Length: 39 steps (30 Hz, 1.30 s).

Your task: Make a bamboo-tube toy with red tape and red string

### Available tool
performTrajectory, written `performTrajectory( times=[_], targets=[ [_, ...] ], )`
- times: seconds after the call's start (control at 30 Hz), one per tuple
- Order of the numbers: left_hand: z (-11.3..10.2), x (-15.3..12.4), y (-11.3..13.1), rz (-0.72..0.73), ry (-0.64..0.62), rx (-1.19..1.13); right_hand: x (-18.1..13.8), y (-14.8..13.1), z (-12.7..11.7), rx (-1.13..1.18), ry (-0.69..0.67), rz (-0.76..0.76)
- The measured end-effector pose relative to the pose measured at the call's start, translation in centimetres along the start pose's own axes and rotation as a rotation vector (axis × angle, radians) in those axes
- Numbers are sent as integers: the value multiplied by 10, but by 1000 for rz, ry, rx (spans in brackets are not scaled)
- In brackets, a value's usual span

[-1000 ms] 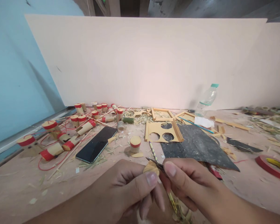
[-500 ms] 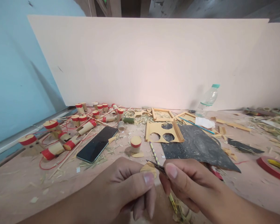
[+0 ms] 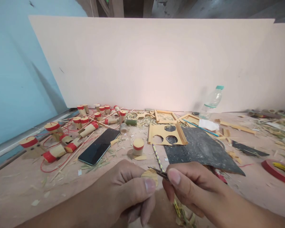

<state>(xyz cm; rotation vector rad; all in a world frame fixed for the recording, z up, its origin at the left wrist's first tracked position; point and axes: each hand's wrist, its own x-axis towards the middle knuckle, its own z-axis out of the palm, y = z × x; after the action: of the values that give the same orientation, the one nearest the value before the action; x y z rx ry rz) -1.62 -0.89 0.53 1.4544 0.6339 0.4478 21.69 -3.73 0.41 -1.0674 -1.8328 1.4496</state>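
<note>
My left hand [image 3: 135, 193] pinches a small round disc of thin yellowish wood or card [image 3: 150, 175] between thumb and fingers. In my right hand [image 3: 187, 186] is a slim, dark, pointed metal tool [image 3: 160, 172], its tip lying over the disc's upper part. Whether that tool is a small blade or scissors I cannot tell. Just beyond my hands stands a short bamboo cylinder with a red band and pale lid [image 3: 138, 147]. A striped pencil [image 3: 158, 156] lies behind the tool, partly hidden by my right hand.
Left lie a phone [image 3: 99, 146] and several red-banded bamboo cylinders [image 3: 52, 127] with red string. A cardboard piece with round holes [image 3: 165, 133] overlaps a black sheet [image 3: 199, 150]. A plastic bottle [image 3: 212, 101] stands behind; red tape [image 3: 279, 171] lies right. Shavings litter the table.
The tool's tip and the disc have shifted slightly to the left, with the tip a little lower. Both hands keep their hold; the table's things stay put.
</note>
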Motion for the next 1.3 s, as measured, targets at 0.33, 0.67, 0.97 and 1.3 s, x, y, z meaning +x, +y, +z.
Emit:
performTrajectory(
  times=[0.33,0.67,0.97,1.3],
  targets=[
    [-3,-1,0,15,-44,-15,1,-6,2,-37,-21,-19],
    [-5,0,1,7,-82,-31,-2,-6,1,-22,-20,0],
    [0,-4,-4,-34,-56,-169,-3,-8,0,-46,-55,4],
    [-5,-2,-5,-74,-111,-120,-1,-9,1,-4,-50,31]
  ],
)
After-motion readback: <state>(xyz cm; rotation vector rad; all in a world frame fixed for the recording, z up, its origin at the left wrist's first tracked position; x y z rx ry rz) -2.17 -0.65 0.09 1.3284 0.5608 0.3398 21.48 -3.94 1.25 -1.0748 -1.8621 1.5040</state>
